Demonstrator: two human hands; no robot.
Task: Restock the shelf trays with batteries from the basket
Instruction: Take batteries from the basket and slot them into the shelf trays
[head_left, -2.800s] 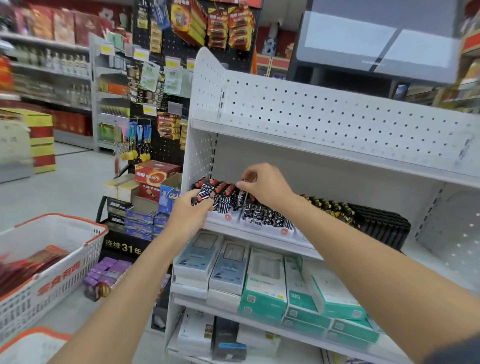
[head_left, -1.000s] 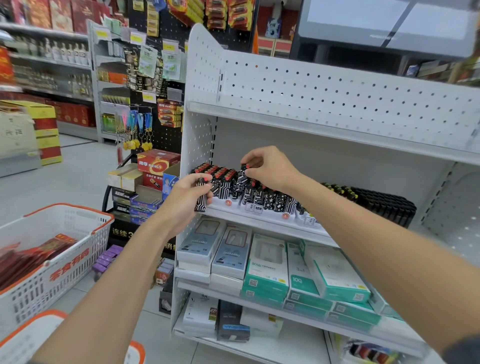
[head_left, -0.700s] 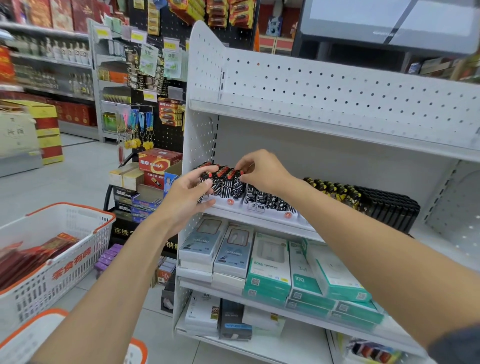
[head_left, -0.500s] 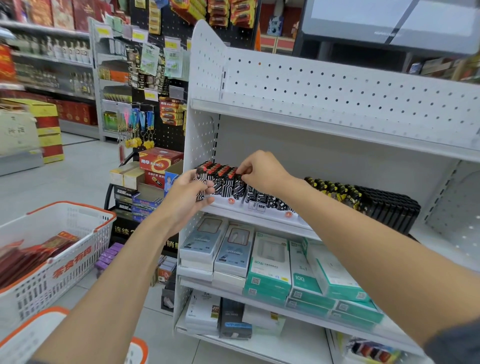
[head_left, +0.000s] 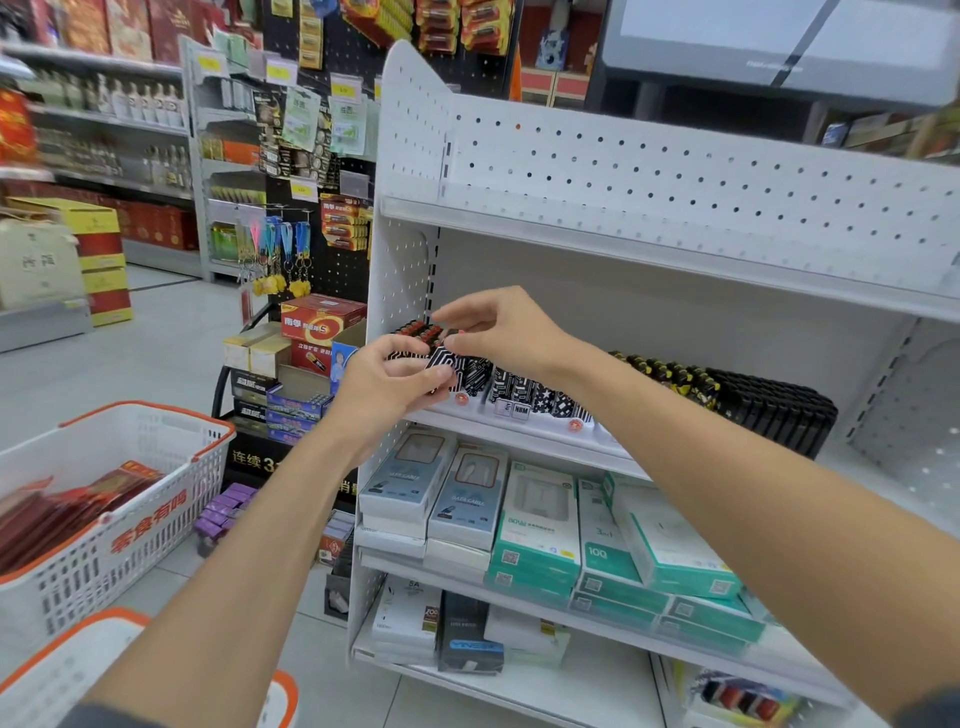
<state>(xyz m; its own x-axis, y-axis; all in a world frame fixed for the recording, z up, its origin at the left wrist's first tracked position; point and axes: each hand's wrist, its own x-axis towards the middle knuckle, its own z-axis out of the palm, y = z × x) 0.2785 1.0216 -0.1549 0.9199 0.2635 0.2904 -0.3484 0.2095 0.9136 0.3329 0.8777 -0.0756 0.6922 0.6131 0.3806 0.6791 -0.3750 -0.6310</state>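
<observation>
Standing beside the shelf unit, watching both arms reach into the far-left end of the middle shelf (head_left: 519, 434).

Left hand (head_left: 387, 387): fingers curled, thumb and fingertips pinched on a black-and-white patterned battery pack (head_left: 441, 361). The pack is just above and beyond the knuckles, long axis near upright, tilted slightly.

Right hand (head_left: 506, 330): just above and to the right of the left hand, nearly touching it. Thumb and forefinger are drawn together at the red caps of the pack; whether they grip it or only steady it, I cannot tell.

Tray row (head_left: 524, 387): directly behind and just below both hands, already dense with upright patterned packs, running off toward the right forearm. The free slot, if any, is hidden by the fingers.

Judgement: the pack is being seated at the left end of the row. The left hand carries it and is nearer the slot; the move turns on keeping the long axis upright and pushing away from the palm, down behind the tray lip.

Basket (head_left: 119, 493): well down and left of the left elbow, with red packs still inside. More restocking remains.
</observation>
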